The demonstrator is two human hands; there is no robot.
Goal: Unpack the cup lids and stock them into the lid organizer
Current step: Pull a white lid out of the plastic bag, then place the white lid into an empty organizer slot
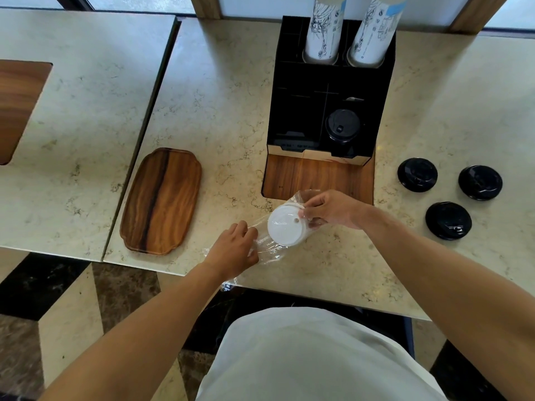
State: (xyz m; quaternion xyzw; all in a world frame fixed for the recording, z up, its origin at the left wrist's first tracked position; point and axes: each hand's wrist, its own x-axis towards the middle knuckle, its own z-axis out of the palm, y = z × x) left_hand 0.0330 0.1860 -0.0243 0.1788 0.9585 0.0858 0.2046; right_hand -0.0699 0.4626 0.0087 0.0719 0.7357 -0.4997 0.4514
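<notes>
While my right hand (330, 209) grips the white lid stack (285, 225), my left hand (237, 250) pinches its clear plastic wrap (269, 250) against the tabletop (231, 96). Beyond: black lid organizer (301, 105), one black lid (342, 124) inside; three loose black lids (448, 220) right.

paper cups (322, 33) printed, text unreadable
</notes>
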